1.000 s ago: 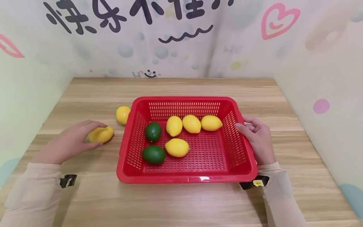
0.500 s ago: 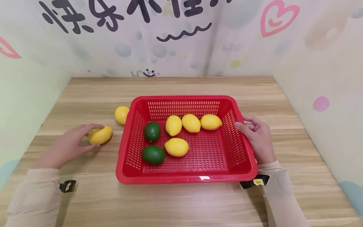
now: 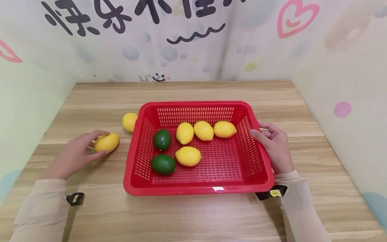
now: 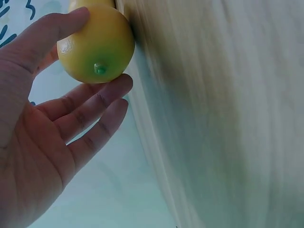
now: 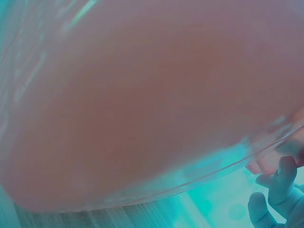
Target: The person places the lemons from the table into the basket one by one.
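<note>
At the left of the head view, my left hand [image 3: 74, 153] pinches a yellow lemon [image 3: 107, 142] between thumb and fingertips, low over the table. In the left wrist view the thumb lies on one side of that lemon [image 4: 97, 47], fingertips on the other, its green-tipped end facing the camera. My right hand [image 3: 276, 146] grips the right rim of a red plastic basket [image 3: 199, 191], thumb over the edge. Inside are several yellow lemons [image 3: 188, 156] and two dark green fruits [image 3: 163, 164], smooth and oval. The basket's wall [image 5: 142, 104] fills most of the right wrist view.
Another yellow fruit [image 3: 129, 122] lies just outside the basket's left wall, partly hidden by its rim. Everything is on a wood-grain table [image 3: 193, 218]. A printed wall covering [image 3: 193, 60] stands along the table's back edge, and walls flank both sides.
My left hand has shifted slightly on the lemon, leaving more of the fruit visible, and the lemon has moved only a little. The right hand and basket stay in place.
</note>
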Demonstrator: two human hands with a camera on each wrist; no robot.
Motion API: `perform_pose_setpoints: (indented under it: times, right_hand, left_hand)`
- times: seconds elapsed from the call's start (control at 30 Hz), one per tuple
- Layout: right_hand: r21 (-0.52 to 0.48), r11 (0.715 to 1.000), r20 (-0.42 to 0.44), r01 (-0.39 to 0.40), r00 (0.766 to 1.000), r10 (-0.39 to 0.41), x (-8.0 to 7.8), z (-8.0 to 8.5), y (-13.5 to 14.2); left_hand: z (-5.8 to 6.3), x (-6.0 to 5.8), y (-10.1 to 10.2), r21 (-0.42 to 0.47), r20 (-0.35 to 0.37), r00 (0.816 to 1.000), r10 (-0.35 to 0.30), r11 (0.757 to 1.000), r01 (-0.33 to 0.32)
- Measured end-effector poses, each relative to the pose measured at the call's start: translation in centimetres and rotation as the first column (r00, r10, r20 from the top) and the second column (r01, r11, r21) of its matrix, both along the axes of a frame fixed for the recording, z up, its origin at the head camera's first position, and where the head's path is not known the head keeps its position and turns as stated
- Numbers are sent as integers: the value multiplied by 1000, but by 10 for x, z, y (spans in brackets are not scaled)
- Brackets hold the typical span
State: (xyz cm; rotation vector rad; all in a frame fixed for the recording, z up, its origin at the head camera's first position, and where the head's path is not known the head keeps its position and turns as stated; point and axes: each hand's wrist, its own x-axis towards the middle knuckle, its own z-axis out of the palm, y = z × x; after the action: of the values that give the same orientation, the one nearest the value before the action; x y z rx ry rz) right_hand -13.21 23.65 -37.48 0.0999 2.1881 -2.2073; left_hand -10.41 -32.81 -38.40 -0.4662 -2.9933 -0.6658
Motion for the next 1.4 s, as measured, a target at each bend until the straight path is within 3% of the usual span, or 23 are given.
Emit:
perform_pose_setpoints:
  times: [0.5, 0.87, 1.1, 1.4]
  right_hand:
    - [43, 999, 6, 3, 1000, -3, 0, 1, -1]
    - [22, 1000, 0, -4, 1000, 4, -1, 1, 0]
    - [6, 1000, -4, -5, 1000, 5, 0, 1, 0]
    - [6, 1000, -14, -6, 1000, 6, 1, 1, 0]
  left_hand:
    - [-2, 2, 5, -19, -29, 999, 41, 999, -42]
    - [18, 0, 11, -28, -66, 995, 78, 996, -80]
    - [29, -1, 17, -23, -124, 990, 62, 998, -65]
    - [46, 0, 28, -27, -125, 989, 73, 997, -77]
